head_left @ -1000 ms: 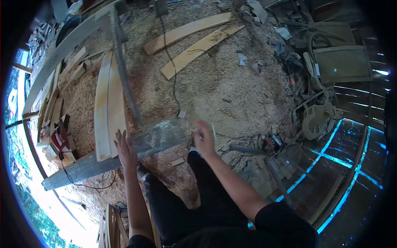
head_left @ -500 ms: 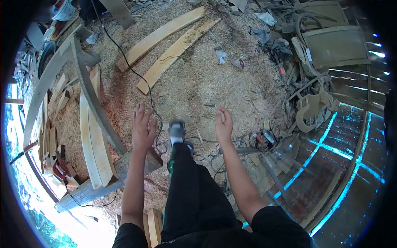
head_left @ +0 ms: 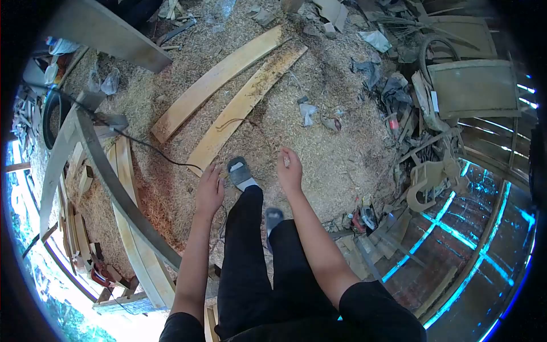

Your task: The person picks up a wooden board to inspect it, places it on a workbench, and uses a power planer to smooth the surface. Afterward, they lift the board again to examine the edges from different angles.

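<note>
My left hand (head_left: 210, 191) hangs over the sawdust floor with its fingers stretched out, holding nothing. It is near the lower end of a curved wooden board (head_left: 231, 122) and a black cable (head_left: 151, 149) that runs towards it. My right hand (head_left: 290, 171) is loosely curled in front of me, thumb apart from the fingers, and no object shows in it. A second curved board (head_left: 213, 85) lies beside the first one. Between my hands, one foot in a grey slipper (head_left: 239, 171) is stepped forward.
A curved wooden frame (head_left: 122, 188) stands at the left, with lighter curved boards (head_left: 134, 228) behind it. A wide plank (head_left: 105, 31) juts in at the upper left. Red-and-black tools (head_left: 362, 216), scrap and a carved wooden piece (head_left: 424, 182) line the right side.
I have stepped forward, and the boards now lie closer to my hands. My right hand has moved left; the small dark object seen by its fingertips is out of sight. The plank has swung in.
</note>
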Action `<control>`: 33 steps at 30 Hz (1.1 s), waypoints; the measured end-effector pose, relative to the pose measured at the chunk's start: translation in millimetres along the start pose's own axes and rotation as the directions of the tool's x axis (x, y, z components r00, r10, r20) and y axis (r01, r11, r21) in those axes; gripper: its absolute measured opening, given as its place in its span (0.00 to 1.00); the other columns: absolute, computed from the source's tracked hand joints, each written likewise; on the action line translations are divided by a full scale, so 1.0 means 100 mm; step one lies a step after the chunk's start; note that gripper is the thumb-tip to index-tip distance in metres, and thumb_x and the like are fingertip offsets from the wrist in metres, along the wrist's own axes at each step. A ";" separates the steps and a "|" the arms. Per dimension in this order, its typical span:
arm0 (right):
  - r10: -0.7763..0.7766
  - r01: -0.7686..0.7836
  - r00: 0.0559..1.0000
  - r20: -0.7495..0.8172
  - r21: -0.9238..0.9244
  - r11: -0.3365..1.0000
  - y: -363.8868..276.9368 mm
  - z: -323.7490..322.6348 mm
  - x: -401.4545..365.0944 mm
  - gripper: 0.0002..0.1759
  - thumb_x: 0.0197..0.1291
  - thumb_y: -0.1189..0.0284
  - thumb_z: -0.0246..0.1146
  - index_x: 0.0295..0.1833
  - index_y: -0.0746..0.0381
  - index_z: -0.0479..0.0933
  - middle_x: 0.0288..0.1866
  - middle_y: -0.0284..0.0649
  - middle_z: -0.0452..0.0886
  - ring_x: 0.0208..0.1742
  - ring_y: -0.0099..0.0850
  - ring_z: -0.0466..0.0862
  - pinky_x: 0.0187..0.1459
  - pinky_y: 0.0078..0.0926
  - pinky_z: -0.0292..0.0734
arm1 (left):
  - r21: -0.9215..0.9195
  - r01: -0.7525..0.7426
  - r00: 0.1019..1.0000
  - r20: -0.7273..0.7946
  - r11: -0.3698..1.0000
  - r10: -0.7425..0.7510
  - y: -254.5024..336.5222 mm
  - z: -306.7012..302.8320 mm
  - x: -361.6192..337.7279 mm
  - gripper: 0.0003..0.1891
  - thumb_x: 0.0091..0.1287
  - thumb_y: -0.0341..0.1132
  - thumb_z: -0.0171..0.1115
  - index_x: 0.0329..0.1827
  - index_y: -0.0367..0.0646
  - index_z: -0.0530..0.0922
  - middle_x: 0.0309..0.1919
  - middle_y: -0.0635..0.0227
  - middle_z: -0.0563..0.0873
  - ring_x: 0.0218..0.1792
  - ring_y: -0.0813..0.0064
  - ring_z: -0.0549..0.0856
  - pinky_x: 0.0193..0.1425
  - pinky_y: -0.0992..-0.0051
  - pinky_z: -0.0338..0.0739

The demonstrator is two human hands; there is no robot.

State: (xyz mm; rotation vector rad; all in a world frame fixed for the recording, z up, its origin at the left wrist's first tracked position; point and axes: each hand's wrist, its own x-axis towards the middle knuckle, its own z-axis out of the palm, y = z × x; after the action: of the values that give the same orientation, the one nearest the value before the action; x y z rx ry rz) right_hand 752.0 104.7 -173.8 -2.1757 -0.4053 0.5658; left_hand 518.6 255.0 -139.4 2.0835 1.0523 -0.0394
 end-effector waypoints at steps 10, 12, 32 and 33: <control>-0.126 0.133 0.990 0.062 -0.130 0.982 0.09 0.73 1.65 0.18 0.67 0.73 0.66 0.61 0.64 0.81 0.57 0.52 0.84 0.58 0.52 0.85 0.59 0.40 0.82 | -0.048 -0.018 0.998 0.052 0.999 0.020 -0.25 0.42 2.01 0.21 0.73 0.32 0.62 0.68 0.36 0.78 0.69 0.48 0.81 0.69 0.45 0.79 0.76 0.58 0.74; 0.018 -0.001 0.993 0.119 -0.139 0.990 0.36 0.91 1.90 0.18 0.67 0.72 0.66 0.61 0.64 0.81 0.56 0.52 0.84 0.58 0.52 0.86 0.58 0.42 0.82 | 0.051 -0.015 0.994 0.105 0.999 0.009 -0.46 0.59 2.42 0.21 0.73 0.31 0.62 0.68 0.36 0.78 0.67 0.48 0.82 0.68 0.45 0.80 0.75 0.58 0.75; 0.190 -0.182 0.981 0.048 -0.135 0.974 2.12 2.75 3.71 0.30 0.62 0.72 0.69 0.69 0.70 0.74 0.53 0.58 0.85 0.53 0.56 0.85 0.57 0.51 0.81 | 0.116 0.156 0.986 0.043 0.981 -0.162 -1.31 2.59 4.77 0.28 0.65 0.30 0.68 0.70 0.38 0.76 0.62 0.45 0.79 0.64 0.43 0.80 0.70 0.54 0.77; 0.191 -0.184 0.980 0.046 -0.132 0.974 2.19 2.80 3.71 0.30 0.62 0.72 0.69 0.69 0.70 0.74 0.53 0.58 0.85 0.53 0.56 0.85 0.57 0.51 0.81 | 0.118 0.162 0.986 0.027 0.980 -0.166 -1.31 2.59 4.78 0.28 0.65 0.29 0.67 0.70 0.38 0.75 0.61 0.45 0.79 0.63 0.42 0.79 0.70 0.54 0.77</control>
State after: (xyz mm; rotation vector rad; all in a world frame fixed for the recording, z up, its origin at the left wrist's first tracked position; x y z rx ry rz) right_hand 939.4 327.9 -597.3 -2.3399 -0.2741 0.7265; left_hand 818.9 449.4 -568.6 2.0848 1.2223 -0.2250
